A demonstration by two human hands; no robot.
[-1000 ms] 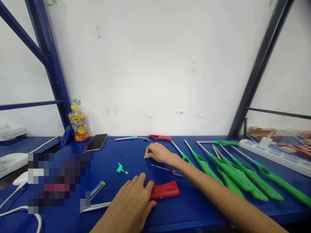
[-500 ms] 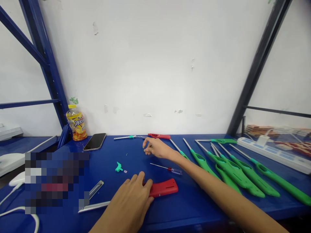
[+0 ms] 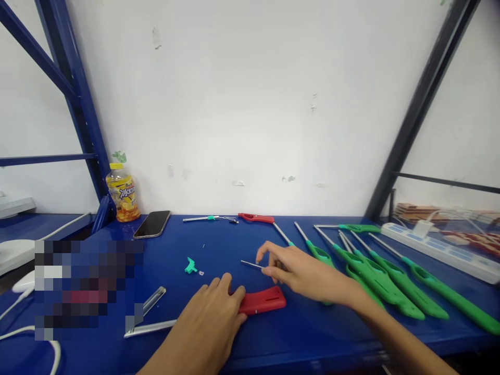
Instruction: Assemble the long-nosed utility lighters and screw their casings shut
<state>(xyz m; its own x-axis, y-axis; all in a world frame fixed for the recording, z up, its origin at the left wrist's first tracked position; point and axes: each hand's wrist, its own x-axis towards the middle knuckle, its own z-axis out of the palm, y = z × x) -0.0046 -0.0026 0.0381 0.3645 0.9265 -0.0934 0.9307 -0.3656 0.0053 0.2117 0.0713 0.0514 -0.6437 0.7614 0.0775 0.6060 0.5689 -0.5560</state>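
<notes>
In the head view my left hand [image 3: 213,317] is closed over a red lighter handle [image 3: 265,301], which lies flat on the blue table [image 3: 226,239]. Its metal tube [image 3: 150,328] emerges to the left from under my palm. My right hand [image 3: 300,271] is curled over a small screwdriver [image 3: 250,264], with thumb and forefinger close together at its shaft. The screwdriver's handle is hidden behind that hand. Left of it lie a turquoise plastic trigger piece [image 3: 190,266] and a tiny pale part [image 3: 201,273]. A half-round metal piece [image 3: 154,301] rests near the tube.
Several green lighters [image 3: 371,268] spread over the right side, beside a white power strip [image 3: 441,252]. By the wall lie a red lighter shell [image 3: 255,217] and a metal tube with wires [image 3: 201,219]. A phone [image 3: 152,225] and a drink bottle [image 3: 123,194] stand at left.
My right hand has come from the back of the table, near the wires, down and right to the screwdriver. My left hand has stayed on the red lighter.
</notes>
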